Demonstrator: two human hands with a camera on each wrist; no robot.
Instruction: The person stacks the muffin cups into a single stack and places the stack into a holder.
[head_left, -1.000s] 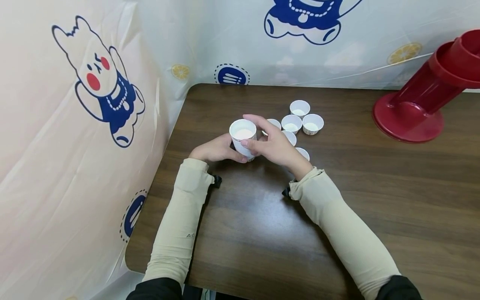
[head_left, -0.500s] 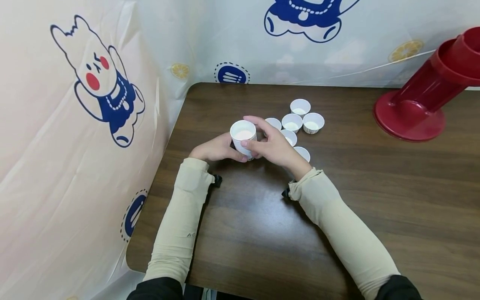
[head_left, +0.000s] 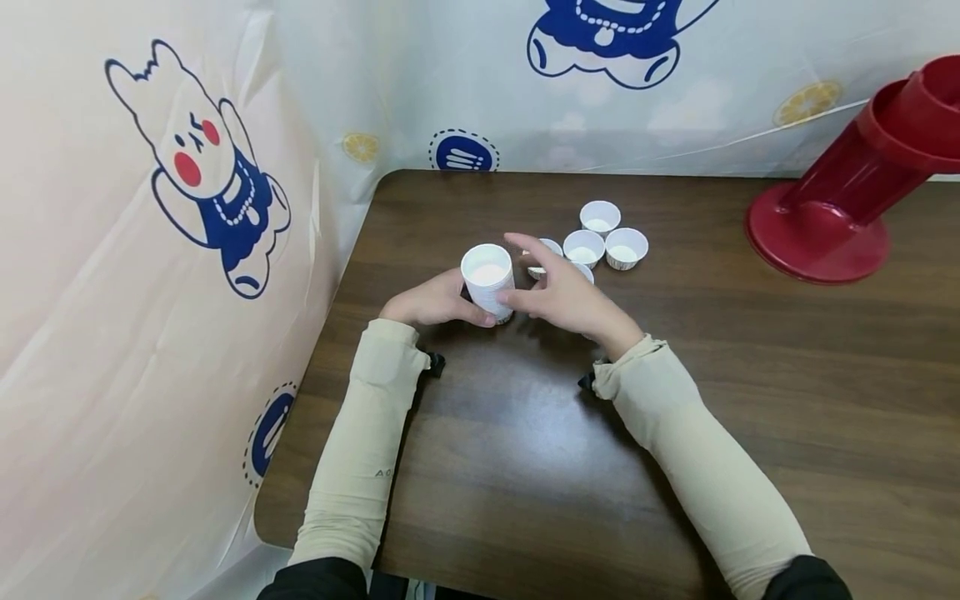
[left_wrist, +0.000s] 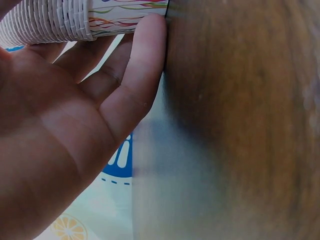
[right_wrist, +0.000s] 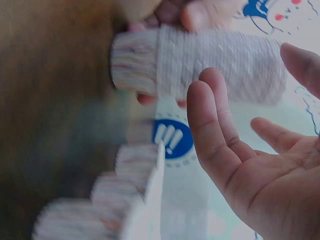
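Observation:
A tall nested stack of white paper cups (head_left: 489,283) stands upright near the table's far left. My left hand (head_left: 435,302) grips its lower part. In the left wrist view, the ribbed rims of the stack (left_wrist: 45,22) lead to a bottom cup with wavy coloured lines. My right hand (head_left: 573,296) is beside the stack, fingers spread and holding nothing. The right wrist view shows those fingers (right_wrist: 205,115) apart from the blurred stack (right_wrist: 220,62). Behind the right hand stand several single paper cups (head_left: 583,247), some partly hidden by it.
A dark red tube on a round base (head_left: 821,237) leans to the right at the table's far right. The wooden table (head_left: 525,483) meets a printed curtain (head_left: 487,83) at the back and another stretch at the left.
My right hand has let go of the cup stack and drawn back slightly to the right, its fingers opening. The left hand keeps its grip and has barely moved.

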